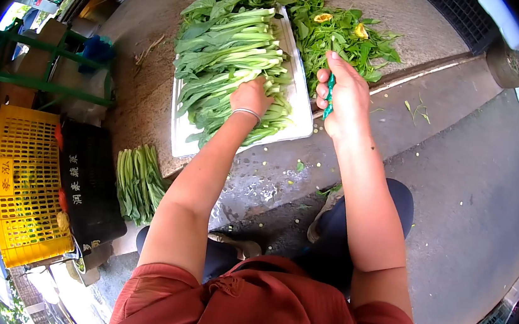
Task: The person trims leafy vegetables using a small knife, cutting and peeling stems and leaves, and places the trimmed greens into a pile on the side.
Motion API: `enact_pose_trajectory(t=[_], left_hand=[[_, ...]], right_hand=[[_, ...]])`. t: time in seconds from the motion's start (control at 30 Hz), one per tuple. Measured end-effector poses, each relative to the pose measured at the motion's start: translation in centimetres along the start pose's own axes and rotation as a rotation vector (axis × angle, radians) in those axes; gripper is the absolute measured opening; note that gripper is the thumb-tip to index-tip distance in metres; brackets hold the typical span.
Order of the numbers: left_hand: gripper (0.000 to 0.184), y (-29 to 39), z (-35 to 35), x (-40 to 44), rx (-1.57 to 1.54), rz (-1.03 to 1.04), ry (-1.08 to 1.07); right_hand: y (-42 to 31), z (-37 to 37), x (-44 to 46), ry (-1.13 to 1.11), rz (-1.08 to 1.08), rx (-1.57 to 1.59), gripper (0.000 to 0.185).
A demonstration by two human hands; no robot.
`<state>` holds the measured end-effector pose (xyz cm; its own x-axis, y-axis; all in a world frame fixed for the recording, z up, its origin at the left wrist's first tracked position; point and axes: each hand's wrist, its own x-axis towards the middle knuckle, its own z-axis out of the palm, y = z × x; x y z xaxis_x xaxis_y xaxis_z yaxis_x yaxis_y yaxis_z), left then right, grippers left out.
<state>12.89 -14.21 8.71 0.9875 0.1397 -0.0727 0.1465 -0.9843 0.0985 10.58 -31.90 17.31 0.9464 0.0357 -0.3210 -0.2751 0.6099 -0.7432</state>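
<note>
Long-stemmed leafy greens [230, 48] lie in a thick heap on a white board [302, 119], their pale cut stems pointing right. My left hand [252, 97], a bracelet at its wrist, reaches into the lower part of the heap. Its fingers curl round some stems and their tips are hidden. My right hand [347, 98] is raised just right of the board, closed round a slim green-handled tool [330, 93]; no blade can be made out. Behind that hand, loose leaf trimmings [372, 50] with yellowed leaves are piled on the floor.
A bundle of greens [138, 184] lies on the floor at left, beside a black crate [90, 182] and a yellow crate [33, 182]. A green metal frame [46, 83] stands behind them. A round pot [507, 66] is at upper right. Scraps [418, 109] litter the floor.
</note>
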Motion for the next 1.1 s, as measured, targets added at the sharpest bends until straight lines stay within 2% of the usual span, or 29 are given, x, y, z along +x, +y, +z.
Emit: enact_pose_trajectory(t=[0.07,0.13,0.2,0.23,0.27,0.4,0.53,0.63,0.73,0.77,0.87,0.93,1.0,1.03,1.07,1.1], left_hand=[[0.055,-0.3,-0.4,-0.1,-0.078,-0.080,0.015],[0.054,-1.2,-1.8,-0.6,-0.228,0.014,0.117],[0.048,-2.3,-4.1,-1.1,-0.769,0.142,0.070],[0.039,-2.3,-5.4,-1.8,-0.862,0.104,0.053],[0.040,-2.3,-6.6,-2.4,-1.120,0.129,-0.015],[0.037,-2.6,-10.0,-4.2,-1.134,0.157,0.002],[0.034,-3.3,-10.4,-4.7,-1.105,0.173,-0.018],[0.031,-3.4,-11.1,-5.3,-1.258,0.143,-0.096],[0.032,-3.9,-11.5,-5.8,-1.397,0.061,-0.174],[0.032,-3.8,-11.6,-6.0,-1.391,0.038,-0.203],[0.029,-2.8,-11.0,-6.7,-1.494,0.068,-0.317],[0.028,-2.0,-11.2,-7.3,-1.547,0.129,-0.377],[0.039,-1.5,-10.8,-7.3,-1.378,0.134,-0.357],[0.044,-1.3,-10.7,-7.5,-1.379,0.170,-0.352],[0.052,-1.9,-10.3,-7.3,-1.250,0.147,-0.339],[0.060,-2.0,-10.2,-7.7,-1.210,0.236,-0.306]], right_hand=[[0.3,0.0,0.1,-0.027,-0.003,-0.052,0.020],[0.7,0.1,0.1,-0.065,-0.007,-0.097,0.023],[1.2,0.6,-0.1,-0.114,-0.009,-0.140,0.027],[1.5,1.0,-0.4,-0.212,-0.009,-0.187,0.029],[1.8,1.4,-0.7,-0.311,-0.009,-0.235,0.030],[3.7,2.5,-1.2,-0.498,-0.116,-0.421,0.035],[4.2,2.3,-1.0,-0.510,-0.131,-0.493,0.037],[3.7,2.5,-1.2,-0.285,0.001,-0.358,0.028],[2.7,1.8,-0.4,-0.224,-0.057,-0.358,0.037],[2.7,2.2,-0.8,-0.260,-0.059,-0.423,0.045],[4.3,3.2,-1.4,-0.417,-0.270,-0.475,0.071],[4.9,3.2,-1.0,-0.452,-0.266,-0.435,0.066],[5.4,3.1,-0.2,-0.421,-0.478,-0.650,0.054],[5.4,2.9,0.0,-0.398,-0.399,-0.682,0.043],[5.1,3.1,-0.3,-0.406,-0.384,-0.742,0.040],[5.0,3.1,-0.5,-0.439,-0.435,-0.771,0.037]])
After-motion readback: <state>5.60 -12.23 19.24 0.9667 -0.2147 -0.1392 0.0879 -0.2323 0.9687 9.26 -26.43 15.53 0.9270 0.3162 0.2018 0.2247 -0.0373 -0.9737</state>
